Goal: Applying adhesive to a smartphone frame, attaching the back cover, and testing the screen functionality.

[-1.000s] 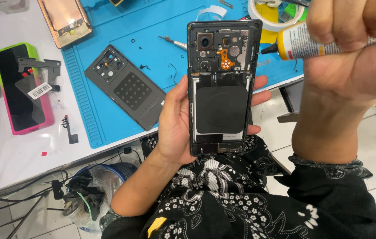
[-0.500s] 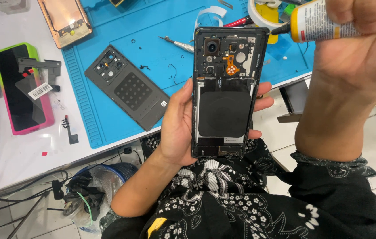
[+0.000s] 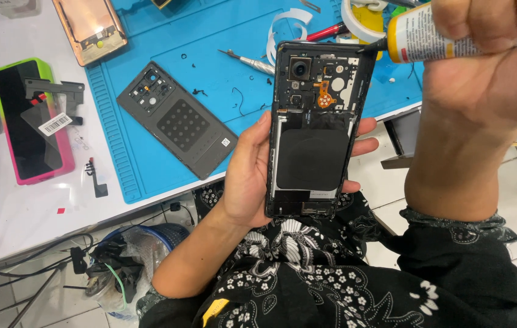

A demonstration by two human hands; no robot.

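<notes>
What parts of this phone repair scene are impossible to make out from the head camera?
- Glue tube: its rear end is hidden inside the right hand.
- Whether glue comes from the tube's black tip at the opened phone: too small.
- Left hand: its palm hidden behind the phone.
- Copper-coloured phone and tape roll: cut off by the top edge.

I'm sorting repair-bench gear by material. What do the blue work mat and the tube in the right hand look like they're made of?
Blue work mat: probably silicone or soft rubber; matte, with moulded ridges and tray recesses. Glue tube squeezed by the right hand: seemingly soft metal or plastic, glossy yellow-and-white printed skin, with a black nozzle touching the top corner of the opened phone in the left hand.
</notes>
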